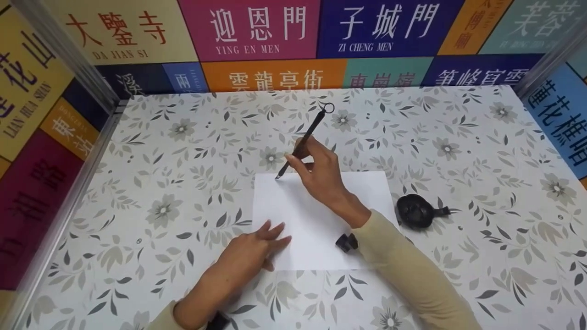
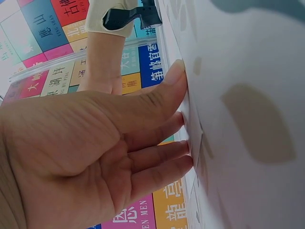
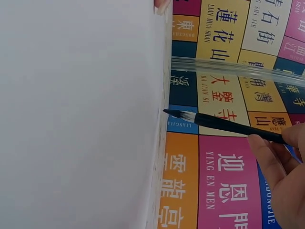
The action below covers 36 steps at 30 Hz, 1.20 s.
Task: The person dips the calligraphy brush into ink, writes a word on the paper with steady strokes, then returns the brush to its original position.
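In my right hand (image 1: 323, 176) I grip a dark writing brush (image 1: 313, 127) with a hanging loop at its top end. Its bristle tip (image 3: 178, 114), black at the point and pale near the handle, is at the upper left part of a white sheet of paper (image 1: 312, 220); whether it touches I cannot tell. My left hand (image 1: 247, 252) rests with spread fingers on the paper's lower left edge. The left wrist view shows this hand's thumb (image 2: 174, 76) and fingertips against the surface.
A black dish (image 1: 415, 211) with a short handle stands right of the paper. A black wrist camera (image 1: 346, 242) sits at my right sleeve. Leaf-patterned cloth (image 1: 206, 151) covers the table. Coloured panels with lettering (image 1: 261, 27) rise behind and at both sides.
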Each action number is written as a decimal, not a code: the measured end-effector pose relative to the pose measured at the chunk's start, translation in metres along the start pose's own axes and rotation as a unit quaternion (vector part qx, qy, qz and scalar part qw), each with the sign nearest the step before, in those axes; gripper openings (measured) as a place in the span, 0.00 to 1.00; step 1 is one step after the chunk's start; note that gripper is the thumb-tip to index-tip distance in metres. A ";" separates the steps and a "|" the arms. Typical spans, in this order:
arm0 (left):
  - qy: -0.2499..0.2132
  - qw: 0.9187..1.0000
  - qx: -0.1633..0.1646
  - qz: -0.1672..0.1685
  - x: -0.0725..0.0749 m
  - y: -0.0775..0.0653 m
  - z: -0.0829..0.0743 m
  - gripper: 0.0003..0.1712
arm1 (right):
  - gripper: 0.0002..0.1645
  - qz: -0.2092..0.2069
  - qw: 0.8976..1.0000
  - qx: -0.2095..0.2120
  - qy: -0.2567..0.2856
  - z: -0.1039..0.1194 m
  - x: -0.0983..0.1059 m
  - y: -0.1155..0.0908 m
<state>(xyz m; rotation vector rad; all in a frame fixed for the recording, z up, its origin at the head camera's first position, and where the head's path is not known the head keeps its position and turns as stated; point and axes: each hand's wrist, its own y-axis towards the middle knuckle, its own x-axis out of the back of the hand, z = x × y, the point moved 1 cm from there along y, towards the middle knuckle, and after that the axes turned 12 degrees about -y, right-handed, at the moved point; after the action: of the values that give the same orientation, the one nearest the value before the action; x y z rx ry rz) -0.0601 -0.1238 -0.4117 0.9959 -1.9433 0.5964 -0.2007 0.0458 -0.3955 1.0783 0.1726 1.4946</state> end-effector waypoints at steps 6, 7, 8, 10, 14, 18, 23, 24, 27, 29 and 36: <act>0.012 1.000 -0.011 -0.006 -0.001 0.001 0.000 0.35 | 0.11 0.009 1.000 -0.004 0.002 -0.002 -0.001 -0.001; 0.015 1.000 -0.012 -0.005 -0.001 0.001 0.000 0.35 | 0.11 0.011 1.000 -0.005 0.003 -0.002 -0.002 -0.001; 0.017 1.000 -0.013 -0.004 -0.001 0.001 0.000 0.35 | 0.11 0.013 1.000 -0.007 0.003 -0.002 -0.002 -0.002; 0.017 1.000 -0.012 -0.002 -0.001 0.001 0.000 0.35 | 0.11 0.016 1.000 -0.008 0.007 -0.002 -0.002 -0.002; 0.012 1.000 -0.009 0.000 -0.001 0.001 0.000 0.35 | 0.11 0.021 1.000 -0.005 0.013 0.000 -0.002 -0.002; 0.007 1.000 -0.012 -0.007 -0.001 0.000 -0.001 0.35 | 0.10 0.028 1.000 0.005 0.009 0.000 -0.003 -0.002; 0.005 1.000 -0.015 -0.014 -0.001 -0.001 0.000 0.34 | 0.09 0.045 0.999 0.020 0.006 0.002 -0.004 -0.003; 0.006 1.000 -0.015 -0.014 -0.001 -0.001 0.000 0.34 | 0.09 0.047 0.999 0.022 0.006 0.002 -0.004 -0.003; 0.007 1.000 -0.011 -0.012 -0.001 -0.001 -0.001 0.34 | 0.10 0.053 0.998 0.026 0.006 0.003 -0.004 -0.003; 0.005 1.000 -0.008 -0.011 -0.001 -0.001 0.000 0.34 | 0.10 0.057 0.998 0.026 0.009 0.004 -0.004 -0.004; 0.003 1.000 -0.007 -0.010 -0.001 0.000 0.000 0.35 | 0.10 0.078 0.997 0.027 0.014 0.009 -0.003 -0.005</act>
<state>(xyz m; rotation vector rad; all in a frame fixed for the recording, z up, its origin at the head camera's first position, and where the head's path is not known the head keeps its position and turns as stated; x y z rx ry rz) -0.0597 -0.1238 -0.4129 1.0024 -1.9273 0.5725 -0.1915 0.0401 -0.3954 1.1352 0.1513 1.6525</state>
